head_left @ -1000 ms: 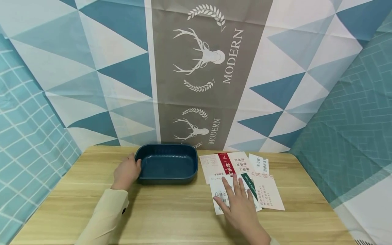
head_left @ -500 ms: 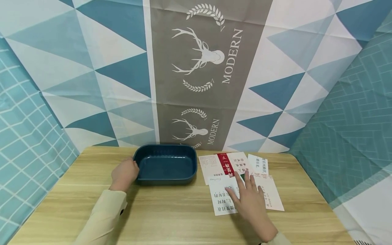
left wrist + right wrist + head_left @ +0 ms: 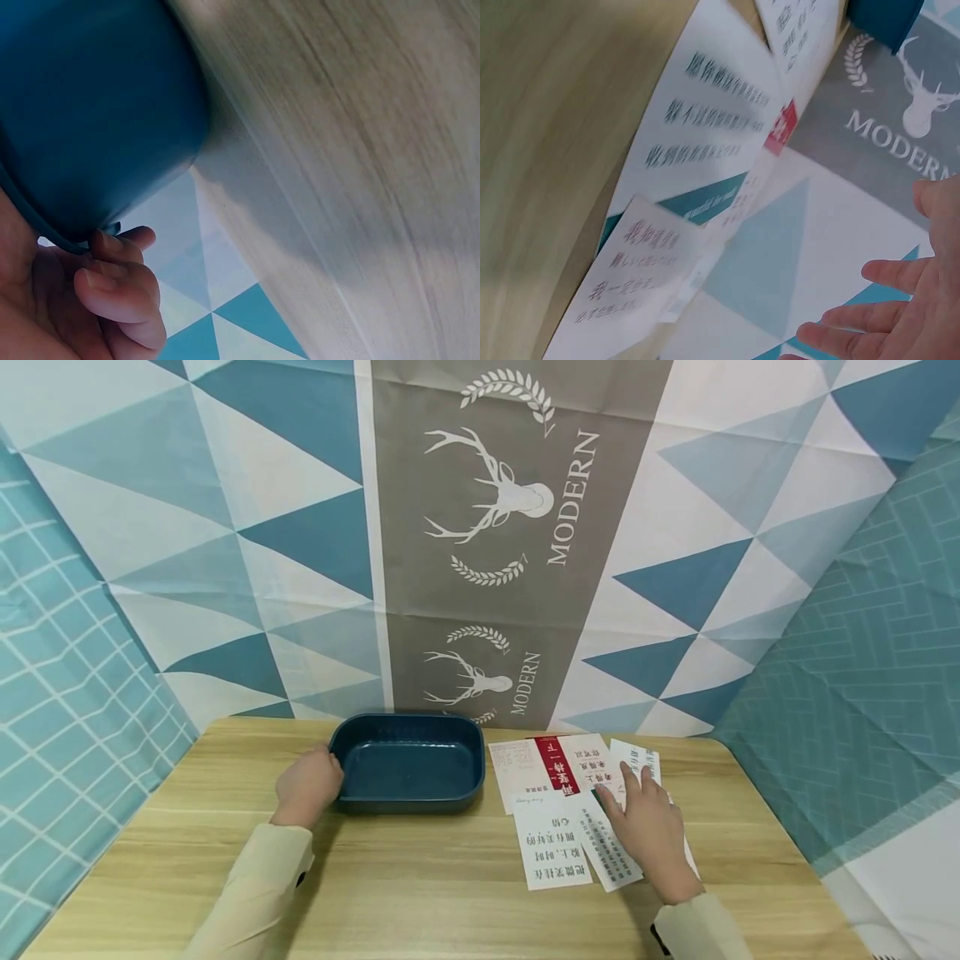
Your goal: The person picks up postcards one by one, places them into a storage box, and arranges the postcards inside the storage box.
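Note:
My left hand [image 3: 309, 787] grips the left end of a dark blue rectangular baking dish [image 3: 408, 762]. In the left wrist view its fingers [image 3: 120, 289] curl at the dish's rim. The right hand [image 3: 651, 831], fingers spread, hovers over several overlapping printed cards on the table. One card has a red stripe [image 3: 555, 762]; a white card [image 3: 552, 847] with large black characters lies in front of it. Beside that is a card with a green band [image 3: 705, 112], partly under a card with reddish writing [image 3: 622, 289]. The hand hides part of this group in the head view.
The wooden table [image 3: 420, 885] carries the dish and the cards. Directly behind it hangs a patterned cloth [image 3: 480, 568] with deer heads and blue triangles. Tile-print cloths stand at the left [image 3: 67, 652] and right [image 3: 862, 693].
My right hand has moved rightward over the cards and lifted off the white card, uncovering its writing and the card beside it. The left hand and the dish have stayed in place.

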Action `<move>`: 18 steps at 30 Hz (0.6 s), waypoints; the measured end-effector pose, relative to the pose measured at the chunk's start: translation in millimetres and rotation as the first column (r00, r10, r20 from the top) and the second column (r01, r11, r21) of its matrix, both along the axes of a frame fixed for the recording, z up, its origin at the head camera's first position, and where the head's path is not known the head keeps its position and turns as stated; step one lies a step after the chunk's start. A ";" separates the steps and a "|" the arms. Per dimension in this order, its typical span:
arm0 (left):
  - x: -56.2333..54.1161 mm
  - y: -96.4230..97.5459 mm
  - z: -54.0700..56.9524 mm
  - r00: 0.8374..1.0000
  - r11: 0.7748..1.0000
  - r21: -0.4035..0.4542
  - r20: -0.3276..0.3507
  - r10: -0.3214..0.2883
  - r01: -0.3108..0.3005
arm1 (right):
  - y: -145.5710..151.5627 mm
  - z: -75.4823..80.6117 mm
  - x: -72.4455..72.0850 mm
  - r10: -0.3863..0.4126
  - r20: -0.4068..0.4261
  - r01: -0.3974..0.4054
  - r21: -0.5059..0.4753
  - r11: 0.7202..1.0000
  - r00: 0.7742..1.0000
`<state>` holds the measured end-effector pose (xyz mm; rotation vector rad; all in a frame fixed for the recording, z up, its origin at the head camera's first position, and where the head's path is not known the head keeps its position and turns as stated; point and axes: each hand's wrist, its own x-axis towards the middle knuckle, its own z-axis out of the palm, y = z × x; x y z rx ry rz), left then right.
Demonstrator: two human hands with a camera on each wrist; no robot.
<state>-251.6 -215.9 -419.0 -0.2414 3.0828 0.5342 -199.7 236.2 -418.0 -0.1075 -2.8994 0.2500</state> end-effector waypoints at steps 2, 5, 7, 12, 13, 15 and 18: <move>-0.7 0.1 -0.2 1.000 1.000 0.001 -0.001 0.002 -0.002 | 4.9 -0.6 -2.6 -0.018 0.036 0.018 -0.002 1.000 0.999; -1.5 -0.5 -0.9 1.000 1.000 0.004 -0.003 -0.001 0.001 | 11.4 -2.2 -6.9 -0.041 0.073 0.042 -0.002 0.999 0.996; -1.8 -1.0 -1.4 1.000 1.000 0.009 -0.003 0.000 0.000 | 15.6 -3.3 -10.1 -0.050 0.084 0.050 -0.004 0.999 0.995; -0.7 -0.7 -1.1 1.000 1.000 0.021 -0.004 0.013 -0.013 | 25.4 -5.5 -18.6 -0.068 0.110 0.069 -0.013 0.998 0.992; -0.7 -0.4 -1.0 1.000 1.000 0.022 -0.005 0.014 -0.014 | 27.7 -6.0 -20.0 -0.072 0.120 0.074 -0.014 0.997 0.990; -1.2 0.0 -1.0 1.000 1.000 0.024 -0.008 0.016 -0.016 | 32.5 -6.1 -22.8 -0.075 0.136 0.079 -0.024 0.997 0.988; -1.6 0.7 -1.1 1.000 0.999 0.025 -0.015 0.023 -0.022 | 40.0 -7.4 -26.8 -0.083 0.160 0.091 -0.041 0.995 0.984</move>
